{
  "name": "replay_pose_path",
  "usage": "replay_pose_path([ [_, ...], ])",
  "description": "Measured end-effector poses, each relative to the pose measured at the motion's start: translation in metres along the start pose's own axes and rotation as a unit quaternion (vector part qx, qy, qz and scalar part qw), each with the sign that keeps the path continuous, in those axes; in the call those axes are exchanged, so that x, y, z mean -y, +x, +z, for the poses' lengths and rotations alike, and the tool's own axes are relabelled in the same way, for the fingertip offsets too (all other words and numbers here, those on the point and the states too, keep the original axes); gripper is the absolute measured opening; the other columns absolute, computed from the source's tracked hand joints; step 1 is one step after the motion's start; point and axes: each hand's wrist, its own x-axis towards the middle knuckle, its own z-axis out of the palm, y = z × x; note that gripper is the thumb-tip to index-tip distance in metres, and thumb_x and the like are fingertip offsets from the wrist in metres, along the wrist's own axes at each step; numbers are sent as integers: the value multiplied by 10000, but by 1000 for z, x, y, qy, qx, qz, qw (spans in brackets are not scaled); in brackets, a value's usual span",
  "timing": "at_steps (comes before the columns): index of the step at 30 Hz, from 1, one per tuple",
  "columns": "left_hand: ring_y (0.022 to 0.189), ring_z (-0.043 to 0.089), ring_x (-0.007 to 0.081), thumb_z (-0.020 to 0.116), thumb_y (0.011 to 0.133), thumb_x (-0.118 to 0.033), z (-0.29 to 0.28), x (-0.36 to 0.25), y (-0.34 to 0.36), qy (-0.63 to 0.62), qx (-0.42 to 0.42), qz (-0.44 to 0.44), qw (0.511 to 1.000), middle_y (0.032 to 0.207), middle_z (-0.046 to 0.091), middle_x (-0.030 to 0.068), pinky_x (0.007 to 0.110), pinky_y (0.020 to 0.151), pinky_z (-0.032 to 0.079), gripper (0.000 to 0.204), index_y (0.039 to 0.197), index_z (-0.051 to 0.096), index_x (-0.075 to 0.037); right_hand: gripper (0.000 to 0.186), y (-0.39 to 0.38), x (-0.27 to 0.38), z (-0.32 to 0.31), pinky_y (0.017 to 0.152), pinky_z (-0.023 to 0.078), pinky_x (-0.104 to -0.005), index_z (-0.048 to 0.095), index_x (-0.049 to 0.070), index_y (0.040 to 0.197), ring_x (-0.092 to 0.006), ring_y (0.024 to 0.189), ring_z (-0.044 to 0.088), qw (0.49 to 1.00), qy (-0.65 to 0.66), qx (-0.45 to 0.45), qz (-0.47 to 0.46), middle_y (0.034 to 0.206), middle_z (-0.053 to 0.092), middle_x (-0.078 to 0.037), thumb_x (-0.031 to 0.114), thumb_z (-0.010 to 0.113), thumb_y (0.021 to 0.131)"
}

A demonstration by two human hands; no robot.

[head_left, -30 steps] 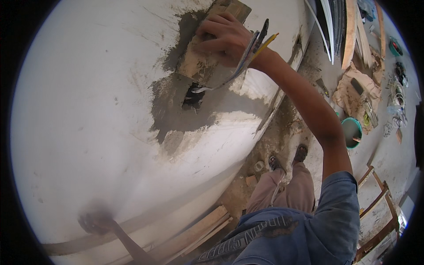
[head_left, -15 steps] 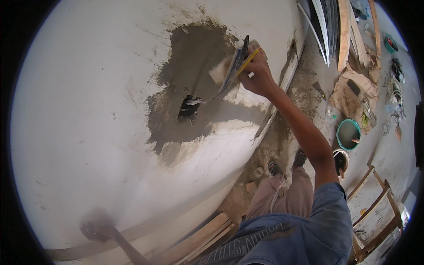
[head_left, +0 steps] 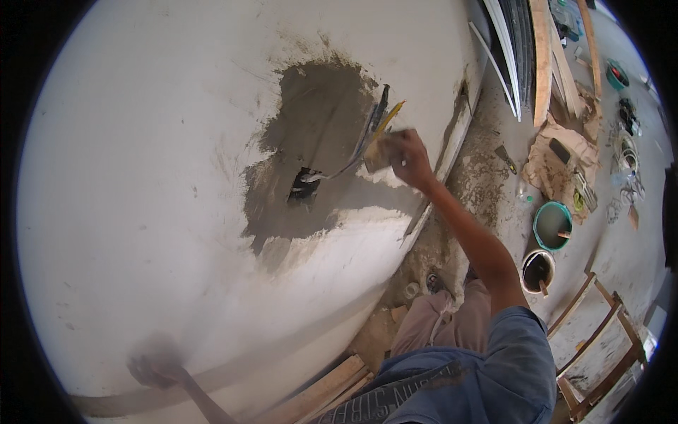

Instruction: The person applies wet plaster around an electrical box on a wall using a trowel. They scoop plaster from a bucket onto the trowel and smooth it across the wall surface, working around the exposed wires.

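My right hand point(head_left: 412, 159) is closed on a tan, block-shaped tool point(head_left: 382, 152), a sponge or wide brush; which one I cannot tell. The tool is at the right side of a dark, damp-looking mortar patch point(head_left: 321, 106) on the white wall point(head_left: 141, 177). Beside it, loose wires point(head_left: 353, 150), one with a yellow end, stick out from a dark hole point(head_left: 304, 185) low in the patch. At the lower left, my left hand point(head_left: 157, 369) is at the wall. Blur covers its fingers, and I see nothing in it.
Along the wall's foot runs a dirty floor strip. To the right stand a green-rimmed bucket point(head_left: 553, 226) and a white bucket point(head_left: 538, 272). A scraper point(head_left: 506, 159), crumpled brown paper point(head_left: 565, 166) and a wooden frame point(head_left: 590, 339) are on the floor. Planks point(head_left: 540, 60) lie at the upper right.
My right hand has moved down with the tan tool, away from the wire ends. The view has shifted slightly. My left hand has stayed at the lower left.
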Motion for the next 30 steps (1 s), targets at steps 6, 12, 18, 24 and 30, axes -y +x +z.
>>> replay_pose_path([
  [6, 1233, 499, 358, 410, 1027, -345, 7, 0, -2, -24, -16, -16, 999, 1149, 620, 181, 509, 1012, 432, 448, 998, 656, 28, 384, 168, 103, -35, 927, 392, -376, 746, 181, 1045, -239, 955, 573, 983, -6, -12, -186, 1006, 618, -57, 43, 637, 703],
  [12, 1222, 502, 355, 413, 1027, -355, 2, 26, -15, -29, -15, -41, 999, 1149, 610, 184, 509, 1010, 427, 434, 1030, 646, 11, 328, 174, 114, -17, 955, 379, -401, 750, 182, 974, -230, 952, 571, 960, -43, 25, -276, 980, 606, -45, 57, 651, 688],
  [18, 1218, 503, 353, 400, 1033, -380, 1, -1, 0, -2, 11, 5, 1000, 1170, 596, 180, 508, 1008, 423, 448, 1070, 630, 3, 219, 84, 63, -7, 995, 353, -459, 731, 122, 907, -253, 1002, 559, 958, -90, 103, -251, 984, 575, -85, 75, 683, 698],
  [24, 1164, 544, 382, 389, 1043, -338, 6, 0, 2, 17, -7, 35, 999, 1167, 582, 206, 498, 925, 501, 418, 1079, 617, 11, 265, 10, 3, -10, 982, 369, -450, 756, 167, 958, -235, 1008, 552, 973, -65, 193, -107, 995, 585, -77, 75, 654, 731],
  [30, 1224, 495, 368, 371, 1039, -385, 4, 2, 3, -3, -7, 73, 997, 1170, 608, 182, 518, 1003, 437, 474, 1075, 628, 11, 383, 146, 78, -41, 886, 431, -398, 754, 195, 1025, -274, 911, 578, 992, -27, 28, -119, 956, 620, -69, 63, 606, 697],
])
